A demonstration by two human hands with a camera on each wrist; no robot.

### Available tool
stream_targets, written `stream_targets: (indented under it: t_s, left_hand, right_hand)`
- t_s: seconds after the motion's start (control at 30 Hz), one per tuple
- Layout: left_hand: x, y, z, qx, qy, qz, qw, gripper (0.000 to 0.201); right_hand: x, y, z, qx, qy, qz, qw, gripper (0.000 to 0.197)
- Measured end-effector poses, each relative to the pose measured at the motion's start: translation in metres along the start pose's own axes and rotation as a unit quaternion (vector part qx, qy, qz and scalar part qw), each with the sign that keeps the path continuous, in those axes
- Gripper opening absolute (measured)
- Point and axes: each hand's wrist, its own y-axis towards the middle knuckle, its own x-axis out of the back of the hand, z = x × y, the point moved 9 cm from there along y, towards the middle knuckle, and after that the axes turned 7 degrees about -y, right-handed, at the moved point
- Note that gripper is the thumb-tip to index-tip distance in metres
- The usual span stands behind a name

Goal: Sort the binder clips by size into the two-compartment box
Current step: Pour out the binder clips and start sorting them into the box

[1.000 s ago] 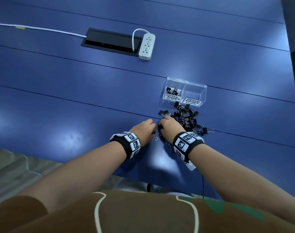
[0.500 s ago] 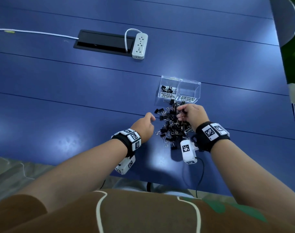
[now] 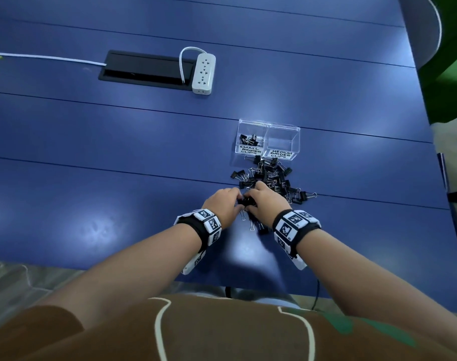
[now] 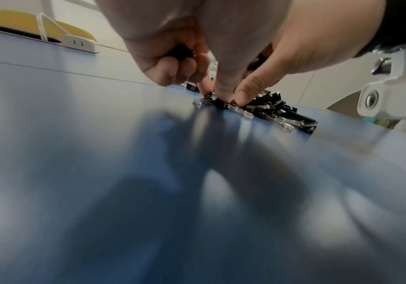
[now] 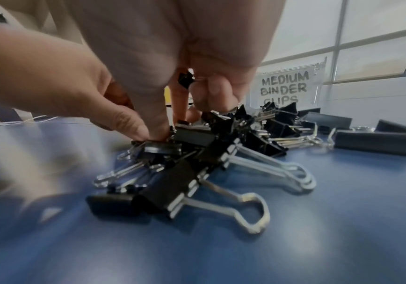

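Both hands are picking small clips out of the near edge of the clip pile [image 3: 271,182] on the counter [image 3: 118,178]. The left hand [image 3: 223,204] and right hand [image 3: 265,201] each pinch a clip against the counter, another tucked in curled fingers. Next, carrying them to the box [image 3: 267,140], small compartment on the left; medium side looks empty.

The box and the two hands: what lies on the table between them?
The pile of clips fills that stretch, from the box to the left hand and right hand. The head view shows it.
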Motion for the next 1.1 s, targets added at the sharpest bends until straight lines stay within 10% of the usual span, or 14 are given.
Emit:
stream_targets:
  t_s: [0.37, 0.57, 1.1]
  left_hand:
    - [0.016, 0.003, 0.024, 0.074, -0.146, -0.032, 0.986, 0.023]
    - [0.045, 0.008, 0.026, 0.074, -0.194, -0.090, 0.974, 0.015]
    - [0.111, 0.110, -0.070, -0.027, -0.072, -0.108, 0.991, 0.014]
  right_hand:
    - [0.093, 0.027, -0.047, -0.132, 0.286, -0.120, 0.942, 0.016]
    - [0.147, 0.074, -0.044, -0.141, 0.200, -0.153, 0.957, 0.012]
    - [0.042, 0.035, -0.022, -0.057, 0.051, -0.031, 0.997, 0.020]
